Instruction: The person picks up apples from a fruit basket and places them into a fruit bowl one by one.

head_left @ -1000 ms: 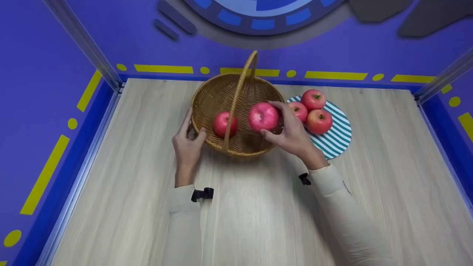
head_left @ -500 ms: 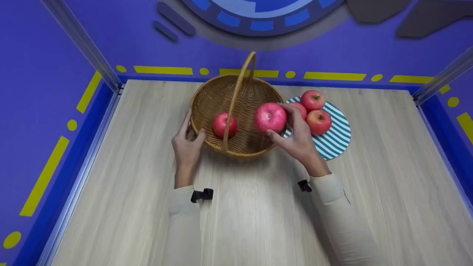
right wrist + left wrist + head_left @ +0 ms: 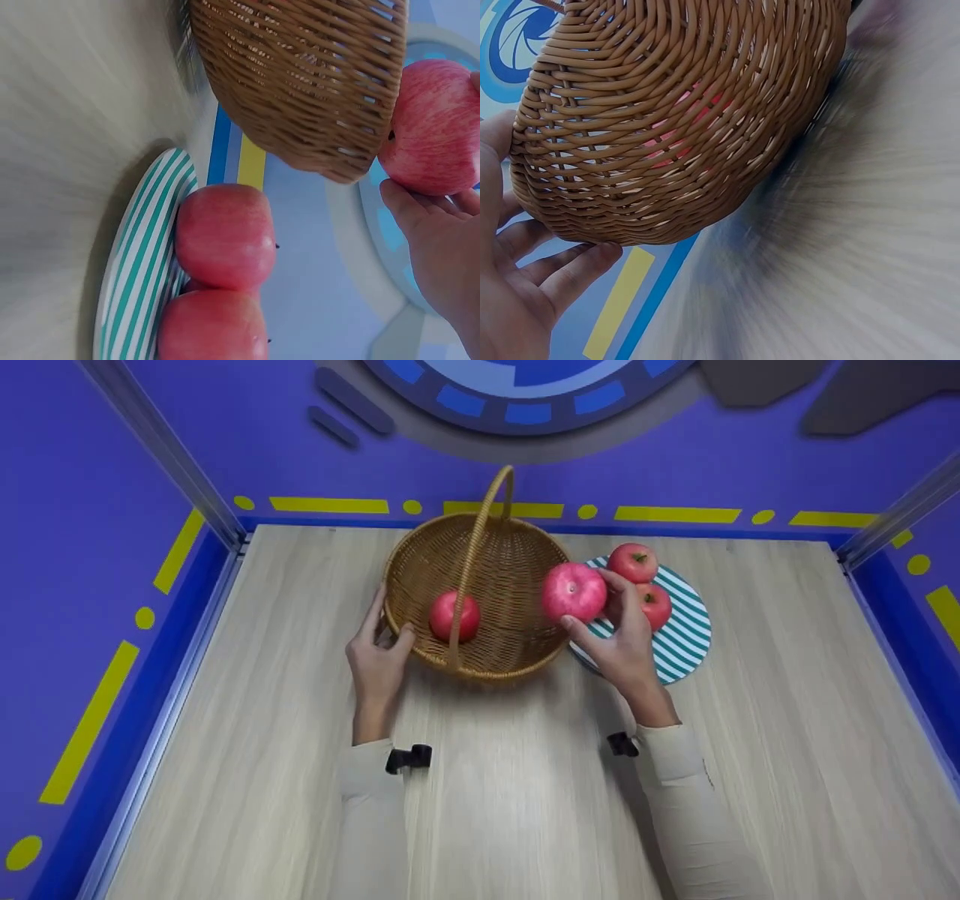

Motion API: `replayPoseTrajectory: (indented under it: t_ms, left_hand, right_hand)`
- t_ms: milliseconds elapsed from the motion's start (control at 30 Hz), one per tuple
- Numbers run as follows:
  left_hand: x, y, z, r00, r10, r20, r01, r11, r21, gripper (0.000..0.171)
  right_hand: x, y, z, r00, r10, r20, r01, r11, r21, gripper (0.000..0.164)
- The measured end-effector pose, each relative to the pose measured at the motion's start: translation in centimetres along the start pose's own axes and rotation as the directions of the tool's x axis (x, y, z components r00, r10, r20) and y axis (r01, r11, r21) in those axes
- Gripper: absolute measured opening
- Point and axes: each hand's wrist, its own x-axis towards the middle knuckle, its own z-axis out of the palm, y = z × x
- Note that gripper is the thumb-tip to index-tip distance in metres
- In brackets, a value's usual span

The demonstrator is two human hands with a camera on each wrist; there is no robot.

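Left hand (image 3: pixel 377 664): fingers gripping the basket (image 3: pixel 517 630)
Right hand (image 3: pixel 624 643): got its fingers clamped on one apple (image 3: pixel 574 592)
Plate (image 3: pixel 686 649): more apples (image 3: pixel 633 562)

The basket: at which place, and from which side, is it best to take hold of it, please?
Probably by the top of the handle, coming down from above: it arches high over the basket, and no hand is on it. The left side looks less convenient, since the left hand holds it there.
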Motion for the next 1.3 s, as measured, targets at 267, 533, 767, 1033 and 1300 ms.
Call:
replayPoseTrajectory:
  t_ms: [267, 533, 767, 1033, 1300]
  left_hand:
    - [0.0, 0.0, 0.1, 1.0, -0.006, -0.008, 0.006, 1.0, -0.002, 0.068]
    - [0.1, -0.1, 0.4, 0.999, -0.042, -0.013, 0.042, 0.999, -0.011, 0.07]
    - [-0.2, 1.6, 0.4, 0.997, -0.079, -0.008, 0.079, 0.997, -0.022, 0.069]
    - [-0.6, 3.8, 0.1, 0.999, -0.05, 0.002, 0.05, 0.999, -0.02, 0.066]
    - [-0.6, 3.7, 0.4, 0.999, -0.039, -0.002, 0.039, 0.999, -0.025, 0.065]
  right_hand:
    - [-0.3, 0.6, -1.1, 0.996, 0.035, -0.081, -0.031, 0.998, 0.055, 0.076]
    - [-0.6, 1.0, -1.8, 0.989, 0.066, -0.135, -0.057, 0.996, 0.071, 0.078]
    - [-1.0, 1.3, -2.2, 0.972, 0.149, -0.181, -0.135, 0.987, 0.088, 0.077]
    - [-1.3, 1.7, -2.8, 0.956, 0.189, -0.226, -0.162, 0.978, 0.131, 0.081]
    - [-1.4, 2.2, -4.4, 0.94, 0.215, -0.265, -0.202, 0.976, 0.076, 0.083]
